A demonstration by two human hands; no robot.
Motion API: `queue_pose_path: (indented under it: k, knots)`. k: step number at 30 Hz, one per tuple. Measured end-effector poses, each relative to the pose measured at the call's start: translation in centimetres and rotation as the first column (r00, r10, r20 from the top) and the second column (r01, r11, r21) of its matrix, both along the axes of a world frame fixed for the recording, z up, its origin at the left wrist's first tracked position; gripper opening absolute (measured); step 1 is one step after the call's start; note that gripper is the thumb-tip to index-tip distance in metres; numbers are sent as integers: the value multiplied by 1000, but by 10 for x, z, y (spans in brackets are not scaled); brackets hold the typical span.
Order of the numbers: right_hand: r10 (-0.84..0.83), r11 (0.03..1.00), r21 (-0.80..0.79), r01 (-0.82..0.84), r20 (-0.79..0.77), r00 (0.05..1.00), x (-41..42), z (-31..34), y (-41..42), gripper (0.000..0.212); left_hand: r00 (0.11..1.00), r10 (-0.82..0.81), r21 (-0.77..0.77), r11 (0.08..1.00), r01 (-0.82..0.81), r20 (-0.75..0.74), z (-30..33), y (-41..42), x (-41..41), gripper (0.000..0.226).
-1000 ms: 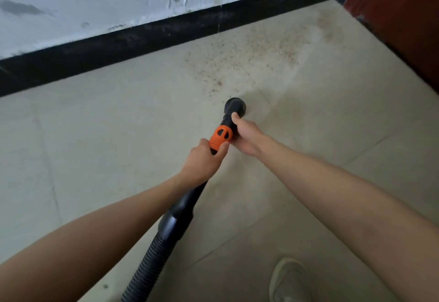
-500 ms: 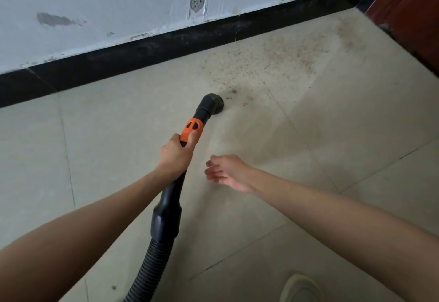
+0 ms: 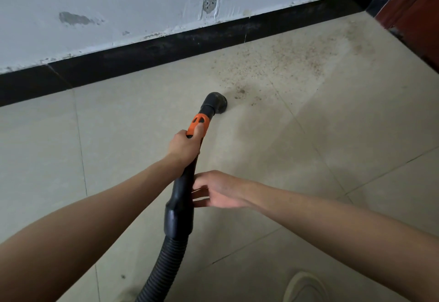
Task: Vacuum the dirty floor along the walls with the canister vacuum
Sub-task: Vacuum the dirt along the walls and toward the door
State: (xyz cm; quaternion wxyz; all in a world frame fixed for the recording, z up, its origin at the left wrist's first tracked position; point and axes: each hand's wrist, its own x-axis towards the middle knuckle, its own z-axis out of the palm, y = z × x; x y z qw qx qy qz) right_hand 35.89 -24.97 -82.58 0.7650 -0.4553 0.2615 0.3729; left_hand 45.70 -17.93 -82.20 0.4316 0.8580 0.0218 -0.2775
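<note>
The vacuum's black wand (image 3: 184, 190) has an orange collar (image 3: 198, 122) and ends in a round black nozzle (image 3: 216, 102) that sits on the beige tile floor. My left hand (image 3: 185, 146) grips the wand just below the orange collar. Lower down, my right hand (image 3: 217, 189) reaches in from the right with fingers extended, its fingertips at the wand's black grip; contact is unclear. A ribbed black hose (image 3: 161, 271) runs down out of the frame. Brown dirt specks (image 3: 273, 64) spread over the tiles right of the nozzle toward the wall. The canister is out of view.
A white wall with a black skirting board (image 3: 166, 47) runs across the top. A dark red door or frame (image 3: 418, 14) stands at the right corner. My pale shoe (image 3: 305, 287) shows at the bottom right.
My right hand let go of the wand near the nozzle, pulled back, and now reaches toward the lower black grip. The nozzle shifted left, to the edge of the dirt patch.
</note>
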Motion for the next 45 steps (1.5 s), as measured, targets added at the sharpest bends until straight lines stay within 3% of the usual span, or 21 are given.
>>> queue_pose_path:
  k: [4, 8, 12, 14, 23, 29, 33, 41, 45]
  knots:
    - [-55, 998, 10, 54, 19, 998, -3, 6, -9, 7, 981, 165, -145, 973, -179, -105, 1, -16, 10, 44]
    - [-53, 968, -241, 74, 91, 994, -8, -3, -7, 23, 961, 198, -209, 949, -237, -191, 2, -34, 11, 44]
    - [-64, 795, -571, 203, 255, 965, -19, -8, -4, 35, 946, 193, -259, 930, -260, -259, 2, -51, 8, 47]
    - [-79, 730, -633, 259, 298, 951, -21, -9, -6, 36, 940, 198, -261, 926, -272, -277, 1, -57, 7, 48]
    - [124, 731, -665, 153, 350, 928, 21, -7, -27, 39, 907, 282, -197, 915, -352, -312, 3, -50, 49, 49]
    - [259, 739, -673, 43, 342, 903, 49, -13, -48, 40, 859, 267, -237, 887, -395, -436, 3, -48, 75, 55]
    - [264, 748, -663, 35, 346, 900, 69, -9, -65, 42, 843, 267, -277, 861, -426, -466, 0, -58, 89, 62]
    - [189, 788, -614, 56, 326, 926, 90, -20, -77, 47, 817, 483, -301, 765, -569, -316, -17, -76, 111, 50]
    - [182, 731, -673, 114, 354, 918, 86, -37, -60, 38, 810, 507, -314, 749, -584, -296, -27, -63, 122, 50]
